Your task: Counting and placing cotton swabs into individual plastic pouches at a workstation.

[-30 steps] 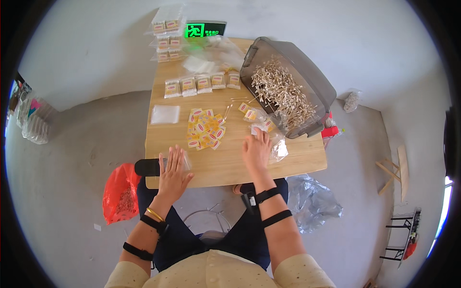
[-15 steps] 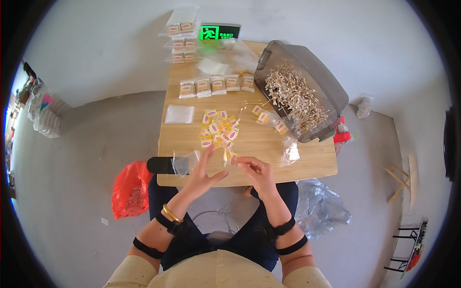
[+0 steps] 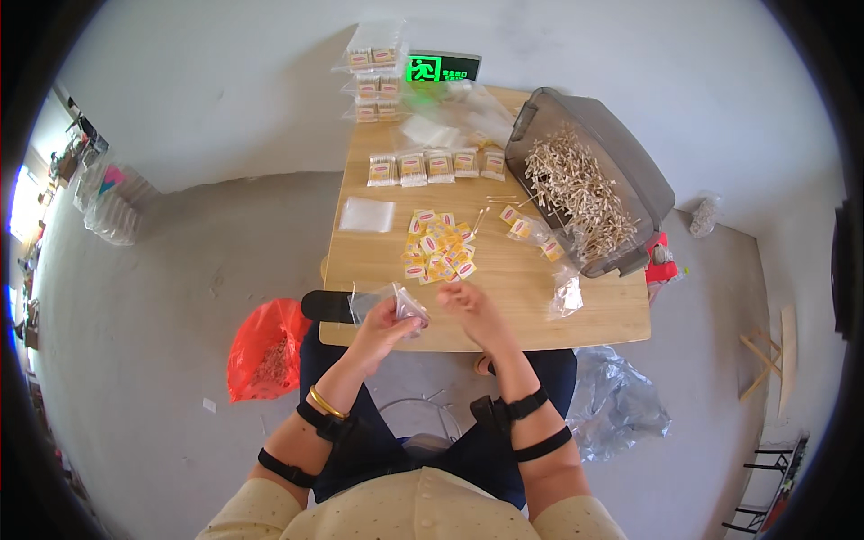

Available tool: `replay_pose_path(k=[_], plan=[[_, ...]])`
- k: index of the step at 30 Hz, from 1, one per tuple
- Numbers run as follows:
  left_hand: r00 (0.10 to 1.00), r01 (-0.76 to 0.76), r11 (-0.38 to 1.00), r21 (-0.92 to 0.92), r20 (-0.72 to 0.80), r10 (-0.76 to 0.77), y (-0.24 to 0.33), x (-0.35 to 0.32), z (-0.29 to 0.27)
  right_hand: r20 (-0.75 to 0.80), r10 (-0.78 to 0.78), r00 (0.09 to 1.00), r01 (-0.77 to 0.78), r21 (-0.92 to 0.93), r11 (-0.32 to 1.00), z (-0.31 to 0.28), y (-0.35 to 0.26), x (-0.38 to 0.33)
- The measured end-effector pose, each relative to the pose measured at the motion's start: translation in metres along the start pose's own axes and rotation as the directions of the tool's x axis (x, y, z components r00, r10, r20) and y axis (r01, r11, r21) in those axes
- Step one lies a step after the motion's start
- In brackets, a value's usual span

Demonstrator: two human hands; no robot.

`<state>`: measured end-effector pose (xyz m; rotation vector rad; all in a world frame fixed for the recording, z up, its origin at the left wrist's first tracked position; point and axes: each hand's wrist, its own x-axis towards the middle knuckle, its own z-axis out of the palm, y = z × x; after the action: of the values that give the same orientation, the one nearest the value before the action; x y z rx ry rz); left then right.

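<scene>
My left hand [image 3: 378,335] is closed on a small clear plastic bag [image 3: 411,308], pinching it between thumb and fingers near the table's front edge. My right hand [image 3: 477,317] hovers just right of it, its fingers bent and smeared by motion; whether they hold anything is unclear. Beyond both hands lies a loose heap of small yellow-and-white cards [image 3: 436,247]. A few cotton swabs [image 3: 481,220] lie at the heap's right side. Left of the left hand, a clear bag lies over a black flat strip [image 3: 328,307] at the table's edge.
A grey bin [image 3: 652,193] full of cotton swabs [image 3: 580,193] tilts at the table's right. Filled packets [image 3: 412,169] line the back, near stacked bags [image 3: 373,85]. Flat empty bags [image 3: 367,215] lie left. A red bag [image 3: 268,351] rests on the floor.
The left hand, earlier open with fingers apart, has closed on a clear bag. The right hand has drawn away from a small thing it was pinching. The whole view has shifted slightly.
</scene>
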<state>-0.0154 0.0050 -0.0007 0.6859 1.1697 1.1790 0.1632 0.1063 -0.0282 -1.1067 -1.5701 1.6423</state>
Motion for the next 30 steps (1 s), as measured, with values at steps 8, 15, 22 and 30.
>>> replay_pose_path(k=[8, 15, 22, 30], plan=[[0.982, 0.171, 0.985, 0.033, 0.081, -0.173, 0.004, -0.008, -0.017, 0.188, 0.071, 0.98, -0.051, -0.106, 0.993, 0.012, -0.021, -0.026], [0.974, -0.005, 0.97, -0.244, -0.222, -0.051, 0.003, -0.018, -0.03, 0.078, 0.018, 0.997, -0.017, -0.024, 1.0, 0.017, -0.017, -0.037], [0.688, -0.176, 0.542, 0.822, -0.291, 0.665, -0.006, -0.011, -0.039, -0.001, -0.06, 0.998, 0.059, -0.156, 0.986, 0.056, -0.041, -0.048], [0.563, -0.144, 0.313, 0.939, -0.182, 0.806, 0.016, -0.007, -0.061, -0.108, 0.021, 0.994, -0.049, -0.269, 0.962, 0.073, 0.028, -0.001]])
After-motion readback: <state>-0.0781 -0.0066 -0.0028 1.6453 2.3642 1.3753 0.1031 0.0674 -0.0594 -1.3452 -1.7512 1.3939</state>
